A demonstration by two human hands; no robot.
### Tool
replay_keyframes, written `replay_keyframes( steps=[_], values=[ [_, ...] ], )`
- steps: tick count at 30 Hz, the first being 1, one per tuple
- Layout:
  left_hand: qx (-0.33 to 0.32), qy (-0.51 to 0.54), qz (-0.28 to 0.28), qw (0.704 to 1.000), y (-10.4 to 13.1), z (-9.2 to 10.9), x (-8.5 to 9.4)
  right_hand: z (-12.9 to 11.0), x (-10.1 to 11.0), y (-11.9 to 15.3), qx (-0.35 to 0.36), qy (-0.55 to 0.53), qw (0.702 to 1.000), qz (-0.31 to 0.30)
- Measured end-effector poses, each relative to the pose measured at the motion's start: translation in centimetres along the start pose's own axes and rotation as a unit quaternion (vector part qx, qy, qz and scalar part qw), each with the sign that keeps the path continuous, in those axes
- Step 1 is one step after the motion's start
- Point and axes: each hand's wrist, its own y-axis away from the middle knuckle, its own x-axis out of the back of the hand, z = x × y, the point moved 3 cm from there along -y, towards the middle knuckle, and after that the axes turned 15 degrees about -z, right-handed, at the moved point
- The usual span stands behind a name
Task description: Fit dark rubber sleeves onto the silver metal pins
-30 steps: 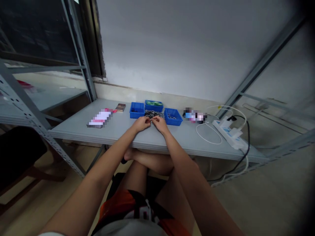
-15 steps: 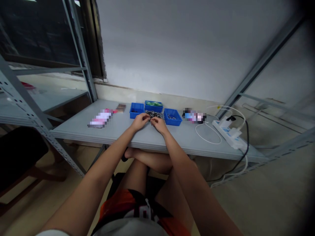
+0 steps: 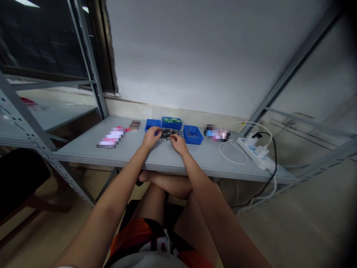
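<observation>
A loose pile of small metal pieces [image 3: 169, 132], silvery and dark, lies on the grey tabletop between my hands; they look like screws or pins, too small to name surely. My left hand [image 3: 152, 137] is at the pile's left side, in front of a blue bin [image 3: 150, 123], its fingers bent together. My right hand [image 3: 179, 144] rests at the front right of the pile, thumb and fingertips pinched. Whatever either hand grips is too small to make out. To the right stands a blue bin [image 3: 193, 140] with similar metal pieces inside. Behind the pile, another blue bin [image 3: 172, 125] holds green packaging.
A blurred-out phone-like object [image 3: 111, 137] and a small brown item [image 3: 135, 125] lie left on the table [image 3: 134, 152]. At right are another blurred object [image 3: 216, 133], a looped white cable [image 3: 232, 163] and a white power strip [image 3: 255, 154] with plugs.
My hands, close together half a second ago, have moved apart, the left one going further left. More of the metal pile shows between them. The whole view has shifted slightly.
</observation>
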Motion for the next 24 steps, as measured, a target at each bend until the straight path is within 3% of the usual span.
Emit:
replay_keyframes(
  steps=[3,7,16,24],
  values=[
    [0.077,-0.032,0.051,0.995,0.1,-1.2,1.0,0.4,0.1,0.1,-0.03,0.051,0.998,0.018],
    [0.122,-0.061,0.05,0.989,0.2,-1.8,1.0,0.5,0.2,0.3,-0.067,0.114,0.991,0.025],
    [0.002,-0.077,-0.138,0.987,0.4,0.0,-1.6,-1.2,-0.4,0.6,-0.031,0.205,0.977,-0.055],
    [-0.009,-0.077,-0.169,0.983,0.3,-0.3,-1.9,-1.4,-0.3,0.6,-0.02,0.225,0.973,-0.057]
  ],
)
